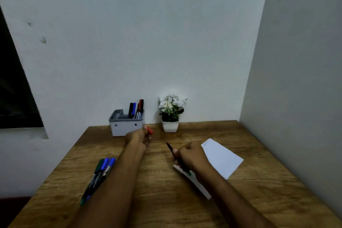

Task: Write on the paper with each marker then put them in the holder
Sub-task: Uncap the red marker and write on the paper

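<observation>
Nearest, left of the left forearm, three capped markers (99, 176) bunched on the wooden table (159, 198). Right hand (190, 157) over the near-left edge of the white paper (222, 157), fingers curled round a dark marker (171, 149) whose end juts up and left past the knuckles. Beyond, left hand (137, 138) with fingers closed on a red cap (149, 131). Just past those fingertips, the grey holder (123, 126) with several markers upright in its right compartment. Right of it, a white potted plant (171, 114) against the wall.
</observation>
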### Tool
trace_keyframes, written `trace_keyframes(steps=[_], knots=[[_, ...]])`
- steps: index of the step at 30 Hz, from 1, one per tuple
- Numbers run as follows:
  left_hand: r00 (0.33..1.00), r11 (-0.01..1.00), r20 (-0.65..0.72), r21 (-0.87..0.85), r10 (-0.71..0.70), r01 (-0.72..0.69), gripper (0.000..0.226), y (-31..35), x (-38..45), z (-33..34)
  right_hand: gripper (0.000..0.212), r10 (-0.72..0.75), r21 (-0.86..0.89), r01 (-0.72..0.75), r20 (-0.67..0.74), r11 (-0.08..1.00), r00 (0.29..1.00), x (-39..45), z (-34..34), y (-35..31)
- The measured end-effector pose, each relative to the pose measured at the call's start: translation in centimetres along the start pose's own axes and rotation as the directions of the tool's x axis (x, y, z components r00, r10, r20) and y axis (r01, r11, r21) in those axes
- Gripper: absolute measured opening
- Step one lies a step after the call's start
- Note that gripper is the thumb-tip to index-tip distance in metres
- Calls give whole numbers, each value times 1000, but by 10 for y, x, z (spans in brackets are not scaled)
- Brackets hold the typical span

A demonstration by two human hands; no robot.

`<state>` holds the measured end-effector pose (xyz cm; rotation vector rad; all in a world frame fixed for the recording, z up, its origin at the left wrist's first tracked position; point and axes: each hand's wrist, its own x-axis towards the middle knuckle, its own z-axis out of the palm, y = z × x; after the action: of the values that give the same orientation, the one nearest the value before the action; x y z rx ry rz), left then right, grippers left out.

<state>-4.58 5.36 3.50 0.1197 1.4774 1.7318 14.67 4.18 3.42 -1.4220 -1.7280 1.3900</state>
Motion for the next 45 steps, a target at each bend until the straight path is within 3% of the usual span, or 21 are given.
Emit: trace_keyframes(steps=[2, 5, 6, 8, 10, 12, 16, 19, 22, 24, 29, 32, 40, 45], knots=[[989, 921, -3, 366, 145, -134, 19, -2, -1, 4, 30, -94, 19, 95, -72, 995, 993, 5, -9, 12], [938, 505, 146, 811, 313, -295, 29, -13, -1, 7, 18, -181, 106, 190, -87, 976, 980, 8, -20, 19], [914, 374, 188, 868, 359, -326, 33, -17, 1, 7, 7, -199, 171, 210, -84, 963, 976, 7, -24, 20], [874, 176, 237, 925, 425, -336, 42, -24, 8, 6, 28, -222, 297, 238, -87, 925, 971, 6, -33, 22], [838, 42, 287, 938, 465, -344, 38, -30, 8, 7, 32, -241, 358, 265, -112, 895, 964, 9, -42, 26], [803, -28, 337, 928, 492, -372, 28, -35, 4, 7, 28, -234, 436, 259, -110, 862, 966, 12, -50, 30], [725, -84, 437, 879, 532, -469, 12, -41, -2, 6, 21, -218, 621, 227, -92, 751, 972, 17, -63, 39], [591, -109, 614, 736, 523, -668, 14, -46, -9, 13, 14, -173, 650, 236, -160, 723, 972, 16, -66, 41], [437, -91, 823, 498, 364, -863, 34, -54, -24, 21, 16, -172, 546, 279, -240, 790, 955, 18, -66, 46], [387, -40, 886, 409, 255, -911, 38, -61, -27, 23, 18, -206, 466, 307, -257, 830, 944, 20, -65, 49], [393, -44, 907, 403, 150, -914, 44, -73, -27, 18, 3, -292, 238, 355, -261, 904, 920, 20, -57, 59], [405, -20, 908, 409, 103, -912, 49, -79, -24, 13, 11, -336, 149, 376, -237, 915, 911, 18, -54, 62], [384, -46, 914, 392, 132, -919, 50, -90, -11, 11, 12, -425, -136, 405, -173, 904, 889, 21, -43, 65], [388, -65, 909, 401, 152, -914, 49, -93, -8, 10, 20, -418, -174, 388, -206, 905, 884, 20, -43, 64]])
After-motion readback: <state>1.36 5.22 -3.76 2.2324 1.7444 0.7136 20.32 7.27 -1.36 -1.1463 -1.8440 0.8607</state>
